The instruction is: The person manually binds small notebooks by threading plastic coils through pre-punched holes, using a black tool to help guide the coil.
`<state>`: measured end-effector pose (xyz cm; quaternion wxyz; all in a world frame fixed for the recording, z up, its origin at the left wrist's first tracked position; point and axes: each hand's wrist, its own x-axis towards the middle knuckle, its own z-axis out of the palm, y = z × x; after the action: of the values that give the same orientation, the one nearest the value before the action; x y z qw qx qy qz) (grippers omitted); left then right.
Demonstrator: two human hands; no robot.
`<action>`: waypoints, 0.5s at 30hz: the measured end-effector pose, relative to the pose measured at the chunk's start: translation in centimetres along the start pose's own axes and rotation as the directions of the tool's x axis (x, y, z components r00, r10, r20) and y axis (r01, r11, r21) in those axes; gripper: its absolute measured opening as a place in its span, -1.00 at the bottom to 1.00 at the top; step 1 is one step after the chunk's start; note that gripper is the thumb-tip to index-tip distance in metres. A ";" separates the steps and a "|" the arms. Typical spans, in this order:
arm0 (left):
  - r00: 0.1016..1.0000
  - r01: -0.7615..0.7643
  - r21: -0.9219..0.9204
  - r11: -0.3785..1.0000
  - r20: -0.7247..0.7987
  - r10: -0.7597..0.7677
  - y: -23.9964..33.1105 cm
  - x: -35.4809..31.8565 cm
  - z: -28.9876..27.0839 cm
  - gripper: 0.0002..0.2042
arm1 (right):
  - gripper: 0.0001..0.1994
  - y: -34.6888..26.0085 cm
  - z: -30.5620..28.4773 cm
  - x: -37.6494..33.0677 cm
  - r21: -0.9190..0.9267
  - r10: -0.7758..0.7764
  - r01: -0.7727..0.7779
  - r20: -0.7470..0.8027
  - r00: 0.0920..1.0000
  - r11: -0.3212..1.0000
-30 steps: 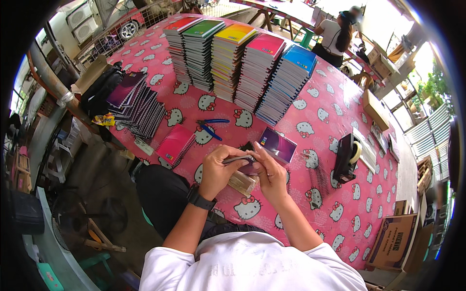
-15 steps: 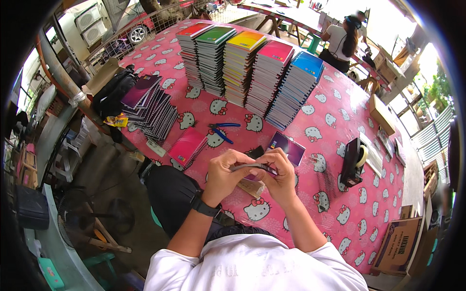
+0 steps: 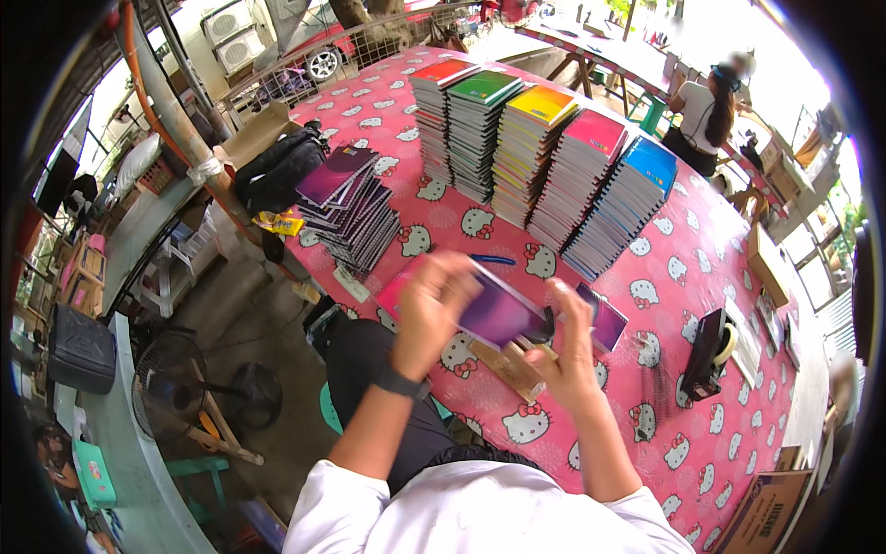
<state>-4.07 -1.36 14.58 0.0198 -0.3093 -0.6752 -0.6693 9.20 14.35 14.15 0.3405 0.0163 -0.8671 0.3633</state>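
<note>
My left hand point(image 3: 436, 300) grips a purple notebook point(image 3: 501, 312) by its left end, slightly blurred by motion. Just off the notebook's right end is my right hand point(image 3: 568, 355), its fingers apart and holding nothing. A flat wooden piece point(image 3: 508, 369) lies on the table below the notebook. Partly hidden behind my left hand is a pink spiral notebook point(image 3: 392, 294). Another purple spiral notebook point(image 3: 604, 319) rests beyond my right hand. The blue handle of a pair of pliers point(image 3: 494, 259) shows past the held notebook.
Tall notebook stacks in red point(image 3: 434, 125), green point(image 3: 475, 138), yellow point(image 3: 531, 157), pink point(image 3: 580, 175) and blue point(image 3: 623, 208) stand at the back. A purple notebook pile point(image 3: 355, 217) leans at left by a black bag point(image 3: 281, 175). Wire coils point(image 3: 655, 379) and a tape dispenser point(image 3: 709, 355) lie right.
The purple notebook, earlier pinched edge-on between both hands, now shows its cover in my left hand. My right hand has let go and moved away. The whole view has shifted.
</note>
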 end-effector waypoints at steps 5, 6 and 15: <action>0.758 -0.104 -0.067 0.992 -0.651 0.036 -3.9 12.3 -12.8 -0.68 | -0.49 3.4 -3.6 -1.4 -0.041 0.276 -0.287 -0.169 0.946 0.957; 0.732 -0.069 -0.127 0.990 -0.680 -0.036 -5.1 14.1 -15.0 -0.67 | -0.53 4.1 -3.9 -2.2 -0.042 0.320 -0.330 -0.158 0.934 0.943; 0.763 0.376 0.840 0.391 -0.520 0.384 -11.7 14.9 -19.7 -0.39 | -0.64 12.9 -5.3 -7.6 -0.335 0.377 -0.377 -0.067 0.924 0.864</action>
<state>-28.92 -12.54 12.70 0.4198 0.0046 -0.8746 -0.2424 14.52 25.55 4.31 0.2605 -0.2123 -0.9033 0.2669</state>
